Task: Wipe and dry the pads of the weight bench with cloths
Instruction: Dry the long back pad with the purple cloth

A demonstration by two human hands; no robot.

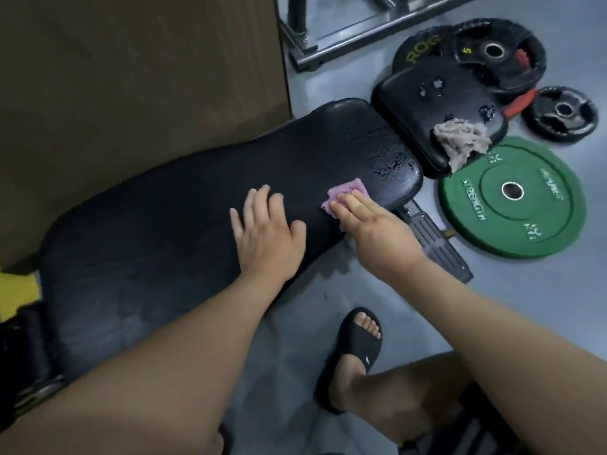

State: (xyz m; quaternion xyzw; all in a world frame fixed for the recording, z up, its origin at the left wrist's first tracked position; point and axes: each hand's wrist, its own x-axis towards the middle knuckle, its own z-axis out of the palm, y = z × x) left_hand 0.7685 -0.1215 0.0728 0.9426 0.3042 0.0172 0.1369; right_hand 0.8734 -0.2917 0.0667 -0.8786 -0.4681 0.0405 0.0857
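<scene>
- right hand [371, 224] lies flat, fingers straight and together, pressing a pink cloth [348, 188] onto the long pad [164, 224] near its wet far end.
- left hand [266, 231] rests flat on the long pad's surface just beside it, fingers spread, holding nothing.
- beyond the long pad's far end sits a smaller wet pad [427, 103], with a grey cloth [460, 139] draped over its near edge.
</scene>
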